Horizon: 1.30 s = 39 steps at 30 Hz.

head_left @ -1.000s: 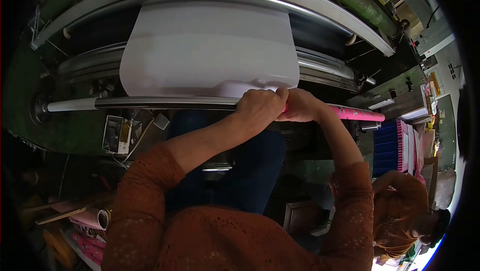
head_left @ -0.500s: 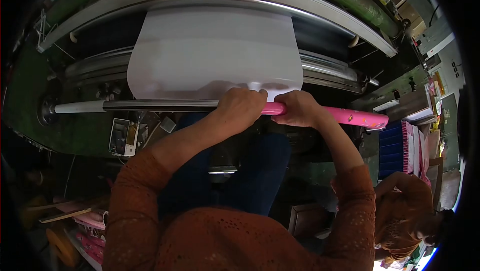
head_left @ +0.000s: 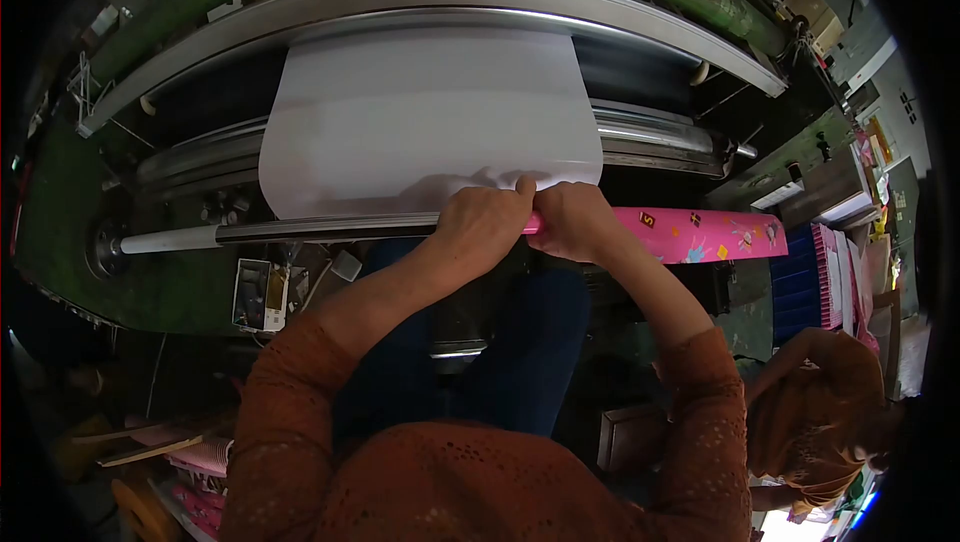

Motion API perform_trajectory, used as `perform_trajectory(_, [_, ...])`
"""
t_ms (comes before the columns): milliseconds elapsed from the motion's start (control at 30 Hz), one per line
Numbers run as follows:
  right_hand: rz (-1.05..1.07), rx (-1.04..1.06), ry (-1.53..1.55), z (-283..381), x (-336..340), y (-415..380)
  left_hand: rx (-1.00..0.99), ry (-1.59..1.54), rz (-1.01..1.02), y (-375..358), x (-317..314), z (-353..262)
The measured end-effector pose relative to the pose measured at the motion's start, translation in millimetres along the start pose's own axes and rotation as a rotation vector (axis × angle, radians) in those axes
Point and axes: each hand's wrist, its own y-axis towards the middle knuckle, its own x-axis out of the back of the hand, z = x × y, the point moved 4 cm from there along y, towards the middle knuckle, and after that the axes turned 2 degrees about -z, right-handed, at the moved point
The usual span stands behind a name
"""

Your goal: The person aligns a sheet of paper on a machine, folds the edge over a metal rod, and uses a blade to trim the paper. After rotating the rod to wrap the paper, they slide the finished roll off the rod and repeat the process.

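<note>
left hand: fingers curled round the rod
right hand: fingers clenched on pink sheet, rod's right side
white sheet: just past the rod

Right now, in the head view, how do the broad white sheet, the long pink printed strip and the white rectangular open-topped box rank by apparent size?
1. Broad white sheet
2. Long pink printed strip
3. White rectangular open-topped box

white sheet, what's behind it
Metal rollers show past both side edges of the white sheet, with a dark surface above them in view; whatever lies behind its middle is covered.
</note>
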Motion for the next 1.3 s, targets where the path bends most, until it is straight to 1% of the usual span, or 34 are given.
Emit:
perform_trajectory(67, [0.003,0.078,0.018,0.1,-1.7,3.1,0.016,-0.046,0.031,0.7,0.7,0.9])
perform_trajectory(100, [-0.001,0.070,0.025,-2.9,-5.2,1.0,0.007,-0.043,0.037,-0.3,0.8,2.4])
perform_trajectory(167, [-0.146,0.188,0.197,-7.3,-4.3,-2.2,-0.102,-0.193,-0.096,-3.2,7.8,7.7])
perform_trajectory(200, [-0.146,0.187,0.195,-7.3,-0.7,-5.1,-0.103,-0.193,-0.098,-3.3,10.6,13.3])
perform_trajectory(267, [-0.121,0.139,0.151,-7.3,5.8,-12.8,-0.098,-0.141,0.110,-4.2,6.1,19.6])
perform_trajectory(300, [-0.116,0.141,0.157,-6.0,3.4,-12.5,-0.095,-0.143,0.117,-5.4,3.9,17.9])
perform_trajectory(367, [-0.054,0.063,0.076,-3.2,-1.1,-4.6,-0.150,-0.063,-0.002,-6.2,6.2,14.5])
perform_trajectory(400, [-0.056,0.071,0.078,-3.0,1.8,0.7,-0.144,-0.058,-0.002,-6.4,5.4,12.5])
perform_trajectory(467, [0.132,0.118,0.117,-0.9,-0.4,9.6,-0.031,0.036,-0.091,-8.2,5.7,11.2])
perform_trajectory(500, [0.128,0.121,0.122,-1.3,-3.7,11.1,-0.031,0.042,-0.088,-9.2,3.7,11.5])
perform_trajectory(567, [0.035,0.219,0.143,-1.2,-7.6,14.4,-0.059,0.038,-0.179,-10.0,4.2,12.6])
perform_trajectory(600, [0.036,0.221,0.144,0.5,-8.8,12.7,-0.057,0.039,-0.179,-10.2,6.2,12.9])
perform_trajectory(667, [-0.114,0.221,0.124,3.1,-5.1,4.8,-0.072,0.006,-0.150,-10.7,9.4,11.7])
perform_trajectory(700, [-0.114,0.213,0.126,-2.1,-1.8,1.7,-0.079,0.003,-0.147,-11.3,11.8,10.6])
perform_trajectory(767, [-0.039,0.165,0.083,-26.8,3.6,-11.6,-0.056,-0.051,-0.048,-12.4,12.9,11.1])
perform_trajectory(800, [-0.090,0.192,0.063,-45.7,2.9,-20.4,-0.070,-0.056,-0.055,-11.8,14.4,10.7])
perform_trajectory(867, [-0.116,0.150,0.028,-84.2,4.6,-40.2,-0.024,-0.021,0.008,-11.5,10.7,10.9])
perform_trajectory(967, [-0.156,0.094,-0.010,-136.0,1.6,-65.7,-0.023,-0.015,-0.008,-11.4,13.6,8.0])
perform_trajectory(1100, [-0.239,0.115,-0.055,-192.0,1.9,-92.6,-0.026,-0.020,-0.022,-12.4,13.1,8.4])
perform_trajectory(1167, [-0.272,0.115,-0.094,-222.0,7.4,-108.0,0.024,0.014,0.026,-12.1,9.3,9.9])
perform_trajectory(1200, [-0.262,0.074,-0.118,-237.7,8.1,-115.6,0.016,0.006,0.019,-11.7,9.9,8.7])
perform_trajectory(1267, [-0.249,0.021,-0.147,-270.9,6.1,-134.3,0.083,0.001,0.060,-11.5,9.8,9.1])
perform_trajectory(1300, [-0.259,-0.022,-0.188,-290.4,6.0,-144.5,0.073,-0.006,0.055,-10.8,10.2,8.2])
